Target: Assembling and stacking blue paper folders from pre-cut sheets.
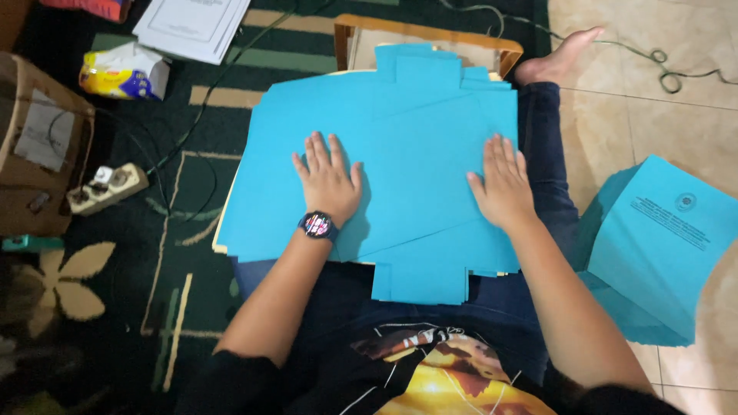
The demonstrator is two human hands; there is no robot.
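Both palms flat on blue card sheet.
My left hand and right hand rest spread, gripping nothing; the sheet looks light, bendable, best lifted by its edges.

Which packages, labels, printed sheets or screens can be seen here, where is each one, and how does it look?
Tissue pack: top left on the carpet, soft, yellow, white and blue.
Cardboard box: far left, brown, with a grey label.
White papers: top, printed, rectangular.
Blue printed sheet: right on the tiles, dark print and a round emblem.
Watch screen: left wrist, round, lit pinkish.
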